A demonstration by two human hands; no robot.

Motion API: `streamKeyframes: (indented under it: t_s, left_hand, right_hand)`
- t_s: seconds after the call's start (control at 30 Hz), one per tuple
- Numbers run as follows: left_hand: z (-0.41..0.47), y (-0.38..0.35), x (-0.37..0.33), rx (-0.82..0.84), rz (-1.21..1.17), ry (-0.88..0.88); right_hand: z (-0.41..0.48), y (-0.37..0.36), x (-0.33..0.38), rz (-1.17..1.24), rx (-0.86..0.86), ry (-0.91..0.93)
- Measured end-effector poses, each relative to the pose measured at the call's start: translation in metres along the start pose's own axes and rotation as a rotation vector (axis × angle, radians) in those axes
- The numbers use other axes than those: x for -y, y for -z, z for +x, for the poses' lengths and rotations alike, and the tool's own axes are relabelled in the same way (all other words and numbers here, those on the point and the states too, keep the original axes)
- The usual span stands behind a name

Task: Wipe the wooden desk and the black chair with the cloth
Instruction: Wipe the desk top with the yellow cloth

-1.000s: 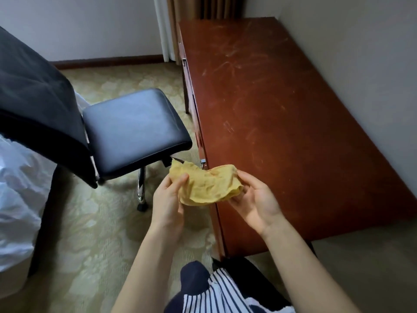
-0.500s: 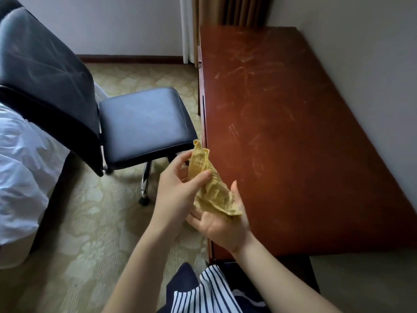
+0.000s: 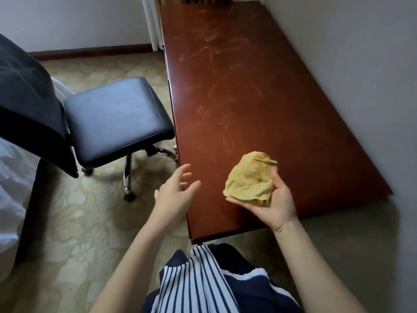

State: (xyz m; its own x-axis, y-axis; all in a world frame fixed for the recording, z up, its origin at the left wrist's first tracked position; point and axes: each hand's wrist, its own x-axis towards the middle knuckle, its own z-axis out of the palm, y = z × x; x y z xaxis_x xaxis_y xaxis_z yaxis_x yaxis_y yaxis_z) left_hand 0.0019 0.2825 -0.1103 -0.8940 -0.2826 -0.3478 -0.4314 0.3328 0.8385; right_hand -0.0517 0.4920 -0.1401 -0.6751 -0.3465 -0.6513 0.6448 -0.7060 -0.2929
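The yellow cloth (image 3: 250, 178) is bunched into a wad in my right hand (image 3: 274, 201), palm up, thumb and fingers curled round it, above the near end of the wooden desk (image 3: 259, 91). The reddish-brown desktop shows pale streaks and smears along its length. My left hand (image 3: 174, 192) hovers with relaxed, spread fingers at the desk's near left edge, holding nothing. The black chair (image 3: 115, 119) with padded seat and dark backrest stands left of the desk on the carpet.
A wall (image 3: 361, 64) runs along the desk's right side. White bedding (image 3: 13, 188) lies at the far left behind the chair's backrest. Patterned carpet (image 3: 79, 222) covers the floor. A curtain (image 3: 153, 21) hangs at the desk's far end.
My left hand has let go of the cloth and moved left. My right hand has carried the bunched cloth rightward over the desk's near end.
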Motion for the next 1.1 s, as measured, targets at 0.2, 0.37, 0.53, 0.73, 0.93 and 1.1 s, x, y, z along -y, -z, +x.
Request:
streamKeyframes:
  t_s: [0.2, 0.37, 0.53, 0.73, 0.93, 1.1]
  left_hand:
    - [-0.003, -0.008, 0.014, 0.065, 0.096, 0.093]
    - [-0.007, -0.016, 0.024, 0.08, 0.17, 0.122]
    - [-0.011, -0.026, 0.041, 0.121, 0.232, 0.151]
    - [-0.009, -0.04, 0.059, 0.169, 0.616, 0.056]
    - [-0.001, -0.047, 0.068, 0.252, 0.942, 0.026]
    - [0.0, -0.049, 0.073, 0.313, 1.064, 0.039]
  right_hand:
    - [-0.017, 0.025, 0.047, -0.554, -0.268, 0.462]
    - [0.013, 0.051, 0.038, -1.587, -0.586, 1.029]
    - [0.027, 0.071, -0.003, -2.107, -0.497, 0.917]
    - [0.031, 0.096, -0.004, -2.296, -0.378, 0.868]
    - [0.054, 0.097, 0.032, -2.267, -0.304, 0.62]
    - [0.065, 0.075, -0.001, -2.142, -0.451, 0.68]
